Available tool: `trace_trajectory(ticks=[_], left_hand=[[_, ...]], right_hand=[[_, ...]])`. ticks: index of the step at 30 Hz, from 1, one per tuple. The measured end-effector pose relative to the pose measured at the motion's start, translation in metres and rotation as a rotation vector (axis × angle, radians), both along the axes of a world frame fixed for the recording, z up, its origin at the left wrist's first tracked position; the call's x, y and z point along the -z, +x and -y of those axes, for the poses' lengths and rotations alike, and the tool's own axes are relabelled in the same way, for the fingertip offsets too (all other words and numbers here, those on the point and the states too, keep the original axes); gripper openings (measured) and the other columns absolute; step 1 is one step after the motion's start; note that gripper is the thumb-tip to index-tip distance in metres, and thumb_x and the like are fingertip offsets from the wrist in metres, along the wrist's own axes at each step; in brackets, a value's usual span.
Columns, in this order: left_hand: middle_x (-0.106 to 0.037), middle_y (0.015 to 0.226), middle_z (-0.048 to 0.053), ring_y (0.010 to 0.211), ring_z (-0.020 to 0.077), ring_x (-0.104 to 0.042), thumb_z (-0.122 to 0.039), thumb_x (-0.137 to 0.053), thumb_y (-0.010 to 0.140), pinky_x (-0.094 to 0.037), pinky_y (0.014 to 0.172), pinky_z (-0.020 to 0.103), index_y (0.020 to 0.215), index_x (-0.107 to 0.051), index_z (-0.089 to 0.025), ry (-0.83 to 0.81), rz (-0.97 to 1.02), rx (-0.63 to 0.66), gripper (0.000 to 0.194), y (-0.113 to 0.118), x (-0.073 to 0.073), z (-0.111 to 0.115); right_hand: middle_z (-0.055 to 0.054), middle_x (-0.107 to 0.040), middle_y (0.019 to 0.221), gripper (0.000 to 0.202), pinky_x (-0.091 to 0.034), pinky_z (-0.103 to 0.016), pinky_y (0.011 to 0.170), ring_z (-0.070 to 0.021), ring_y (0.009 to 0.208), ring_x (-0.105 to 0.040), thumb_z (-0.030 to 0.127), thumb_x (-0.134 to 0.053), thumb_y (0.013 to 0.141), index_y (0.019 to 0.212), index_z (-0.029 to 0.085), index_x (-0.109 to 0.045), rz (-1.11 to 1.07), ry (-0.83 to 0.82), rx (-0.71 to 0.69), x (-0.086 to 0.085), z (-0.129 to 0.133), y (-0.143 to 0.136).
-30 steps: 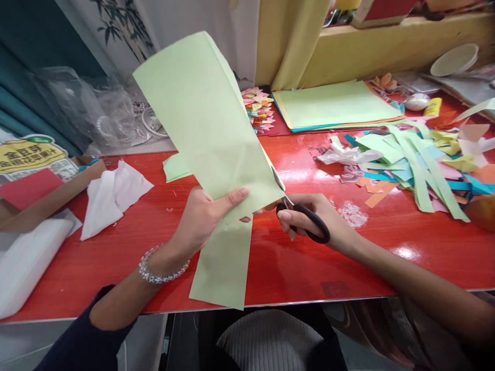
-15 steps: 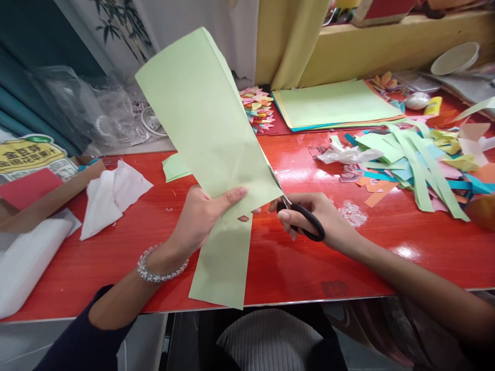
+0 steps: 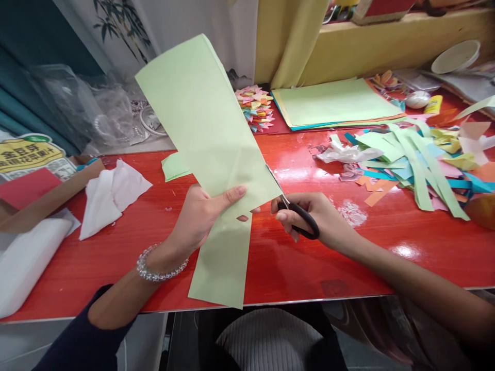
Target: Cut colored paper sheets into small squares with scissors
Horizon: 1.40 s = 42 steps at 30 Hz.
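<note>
A long sheet of light green paper (image 3: 204, 113), which looks folded, tilts up above the red table. My left hand (image 3: 203, 214) grips its lower end, thumb on top and fingers behind. My right hand (image 3: 309, 216) holds black-handled scissors (image 3: 305, 219), their blades lying along the paper's lower right edge. How far the blades reach into the paper is partly hidden. Under my left hand another green paper strip (image 3: 222, 263) runs down to the table's front edge. Behind the hand, a small green paper piece (image 3: 175, 167) rests on the table.
Several coloured paper scraps and strips (image 3: 417, 165) are heaped at the right. Stacked coloured sheets (image 3: 340, 103) lie at the back, beside a bundle of small folded papers (image 3: 255, 108). White tissues (image 3: 112, 198) and a cardboard box (image 3: 54, 196) are on the left.
The scissors' handles have drawn closer together as my right hand closes. The top of the green paper has dipped slightly; my left hand stays almost in place.
</note>
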<state>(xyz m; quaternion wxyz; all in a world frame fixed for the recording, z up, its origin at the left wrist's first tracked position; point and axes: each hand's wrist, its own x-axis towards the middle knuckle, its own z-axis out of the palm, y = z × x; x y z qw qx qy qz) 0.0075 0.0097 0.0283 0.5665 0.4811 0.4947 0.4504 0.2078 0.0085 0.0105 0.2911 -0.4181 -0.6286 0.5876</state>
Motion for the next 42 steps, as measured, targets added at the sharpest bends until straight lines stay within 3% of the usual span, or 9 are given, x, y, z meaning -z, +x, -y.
trace_trajectory(ticks=[12, 19, 31, 33, 35, 37, 38, 40, 42], left_hand=[[-0.073, 0.076, 0.008, 0.063, 0.0197, -0.068, -0.031, -0.07, 0.07, -0.056, 0.049, 0.025, 0.082, -0.07, -0.013, -0.045, 0.03, 0.033, 0.021, 0.001, 0.005, 0.003], [-0.072, 0.072, 0.006, 0.065, 0.0204, -0.068, -0.032, -0.067, 0.073, -0.056, 0.051, 0.027, 0.074, -0.071, -0.016, -0.044, 0.012, 0.085, 0.017, 0.002, 0.006, 0.003], [-0.073, 0.08, 0.007, 0.069, 0.0215, -0.068, -0.031, -0.067, 0.073, -0.056, 0.055, 0.028, 0.081, -0.071, -0.015, -0.057, 0.008, 0.095, 0.018, 0.001, 0.006, 0.003], [-0.073, 0.087, 0.007, 0.079, 0.023, -0.068, -0.029, -0.068, 0.071, -0.056, 0.063, 0.029, 0.084, -0.07, -0.017, -0.076, -0.06, 0.163, 0.018, -0.009, -0.001, -0.002], [-0.072, 0.094, 0.006, 0.088, 0.0245, -0.067, -0.025, -0.074, 0.064, -0.055, 0.073, 0.03, 0.088, -0.07, -0.018, -0.144, -0.178, 0.373, 0.025, -0.029, -0.012, -0.009], [-0.071, 0.098, 0.007, 0.095, 0.0272, -0.065, -0.021, -0.082, 0.049, -0.052, 0.083, 0.033, 0.091, -0.071, -0.016, -0.193, -0.272, 0.684, 0.044, -0.054, -0.023, -0.018], [-0.069, 0.105, 0.008, 0.104, 0.0292, -0.061, -0.028, -0.082, 0.048, -0.048, 0.09, 0.036, 0.098, -0.069, -0.015, -0.157, -0.274, 0.714, 0.053, -0.066, -0.027, -0.023], [-0.067, 0.11, 0.008, 0.113, 0.0309, -0.055, -0.059, -0.064, 0.063, -0.044, 0.093, 0.039, 0.107, -0.065, -0.013, -0.024, -0.137, 0.573, 0.064, -0.085, -0.029, -0.035], [-0.065, 0.115, 0.006, 0.12, 0.028, -0.049, -0.069, -0.038, 0.077, -0.044, 0.095, 0.037, 0.115, -0.061, -0.015, 0.083, 0.024, 0.278, 0.07, -0.096, -0.025, -0.048]], right_hand=[[0.003, -0.052, 0.052, 0.04, -0.032, -0.022, 0.042, -0.0081, 0.043, -0.049, 0.054, -0.063, 0.073, 0.062, 0.017, -0.053, -0.034, -0.031, 0.009, 0.002, -0.001, 0.001], [0.001, -0.054, 0.056, 0.045, -0.032, -0.022, 0.042, -0.0083, 0.045, -0.049, 0.061, -0.06, 0.071, 0.062, 0.017, -0.051, -0.03, -0.043, 0.001, 0.001, -0.003, 0.002], [0.002, -0.052, 0.056, 0.042, -0.032, -0.024, 0.044, -0.0081, 0.046, -0.047, 0.057, -0.063, 0.07, 0.063, 0.017, -0.054, 0.014, -0.017, 0.008, -0.003, -0.004, 0.005], [0.003, -0.05, 0.055, 0.04, -0.031, -0.024, 0.043, -0.0079, 0.045, -0.045, 0.055, -0.065, 0.069, 0.062, 0.018, -0.054, 0.026, -0.008, 0.013, -0.004, -0.005, 0.006], [0.003, -0.047, 0.054, 0.038, -0.03, -0.023, 0.043, -0.008, 0.047, -0.043, 0.052, -0.068, 0.068, 0.06, 0.018, -0.052, 0.04, 0.003, 0.018, -0.005, -0.007, 0.006], [0.004, -0.043, 0.053, 0.038, -0.027, -0.023, 0.043, -0.008, 0.048, -0.041, 0.05, -0.07, 0.066, 0.06, 0.019, -0.05, 0.07, 0.001, 0.012, -0.006, -0.008, 0.007], [0.005, -0.042, 0.052, 0.038, -0.026, -0.023, 0.043, -0.0078, 0.048, -0.038, 0.049, -0.071, 0.065, 0.06, 0.019, -0.049, 0.092, -0.001, 0.0, -0.007, -0.008, 0.007], [0.005, -0.039, 0.053, 0.039, -0.024, -0.024, 0.044, -0.0078, 0.049, -0.035, 0.05, -0.071, 0.064, 0.061, 0.019, -0.048, 0.145, 0.013, -0.048, -0.008, -0.008, 0.007], [0.005, -0.039, 0.055, 0.041, -0.023, -0.025, 0.045, -0.008, 0.051, -0.033, 0.053, -0.07, 0.065, 0.063, 0.018, -0.049, 0.198, 0.051, -0.107, -0.008, -0.007, 0.006]])
